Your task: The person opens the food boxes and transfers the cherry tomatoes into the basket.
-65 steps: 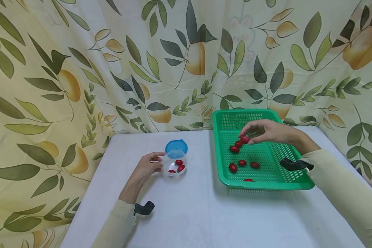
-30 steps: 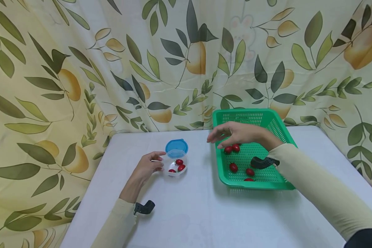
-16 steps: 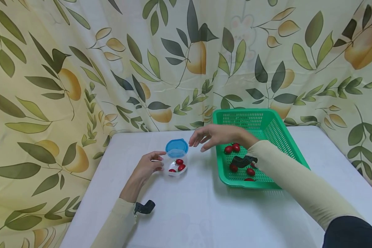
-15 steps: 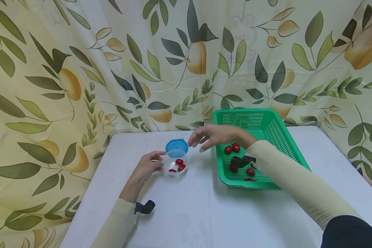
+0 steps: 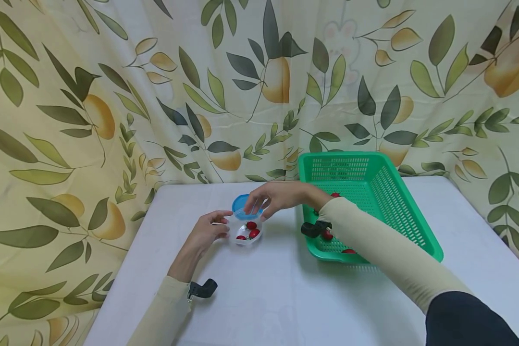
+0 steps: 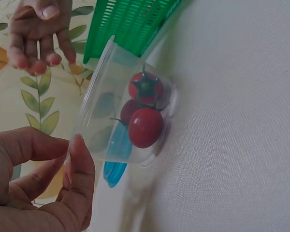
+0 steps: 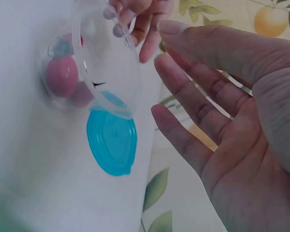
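Observation:
My left hand [image 5: 205, 235] pinches the rim of a clear plastic tub [image 6: 99, 104] between thumb and fingers, at the tub's left side. Three cherry tomatoes [image 6: 146, 127] with green stems lie inside it, on the white table. Just behind the tub is a blue lid [image 7: 113, 142], partly covered by my right hand in the head view. My right hand [image 5: 281, 196] hovers over the lid and the tub's far right rim. Its fingers are relaxed and apart, and the right wrist view shows a bare palm [image 7: 241, 164].
A green plastic basket [image 5: 419, 216] stands at the right with more cherry tomatoes [image 5: 327, 235] in it, some hidden under my right forearm. The white table [image 5: 259, 298] ends at a leaf-and-fruit-patterned curtain [image 5: 251, 96] behind.
My right hand has travelled left from the basket to above the lid; a cherry tomato at its fingertips earliest on is no longer there. The left hand and tub stay put.

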`<state>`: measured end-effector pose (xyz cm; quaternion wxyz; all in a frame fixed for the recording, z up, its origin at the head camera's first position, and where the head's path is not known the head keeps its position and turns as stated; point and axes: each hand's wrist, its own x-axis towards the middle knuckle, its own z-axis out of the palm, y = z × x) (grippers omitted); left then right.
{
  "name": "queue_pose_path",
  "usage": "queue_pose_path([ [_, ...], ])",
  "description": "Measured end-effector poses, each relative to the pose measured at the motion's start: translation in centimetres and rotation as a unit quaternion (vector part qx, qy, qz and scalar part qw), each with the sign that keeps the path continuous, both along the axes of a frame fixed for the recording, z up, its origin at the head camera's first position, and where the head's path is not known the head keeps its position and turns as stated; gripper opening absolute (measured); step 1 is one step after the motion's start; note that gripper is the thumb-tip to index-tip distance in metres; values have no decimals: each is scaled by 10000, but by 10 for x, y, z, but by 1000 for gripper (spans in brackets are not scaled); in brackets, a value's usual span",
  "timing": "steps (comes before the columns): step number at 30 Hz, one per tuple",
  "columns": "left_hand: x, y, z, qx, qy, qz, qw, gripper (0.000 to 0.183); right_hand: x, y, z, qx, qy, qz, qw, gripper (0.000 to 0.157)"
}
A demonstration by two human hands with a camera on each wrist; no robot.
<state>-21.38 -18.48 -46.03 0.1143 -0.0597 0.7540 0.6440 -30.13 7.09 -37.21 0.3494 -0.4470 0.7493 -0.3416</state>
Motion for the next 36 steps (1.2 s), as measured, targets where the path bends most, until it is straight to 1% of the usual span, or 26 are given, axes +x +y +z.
queue_pose_path([
  [7, -2, 0, -1, 169, 62, -20, 9998, 47, 0, -20, -10, 180, -94, 132, 9997, 42],
  [14, -1, -1, 0, 67, 30, -42, 10000, 45, 0, -38, -24, 432, -75, 201, 9988, 42],
  [19, -1, -1, 1, 72, 40, -26, 10000, 46, 4, -47, -31, 710, 59, 134, 9974, 39],
  [27, -2, -1, -1, 128, 85, -8, 9999, 47, 10, -60, -40, 1222, 333, 116, 9919, 33],
  [33, -2, -1, -1, 113, 101, -2, 9999, 48, 10, -67, -49, 1416, 545, 339, 9878, 33],
  [36, -2, -1, -1, 163, 93, -4, 9998, 48, 10, -70, -53, 1521, 611, 362, 9858, 32],
])
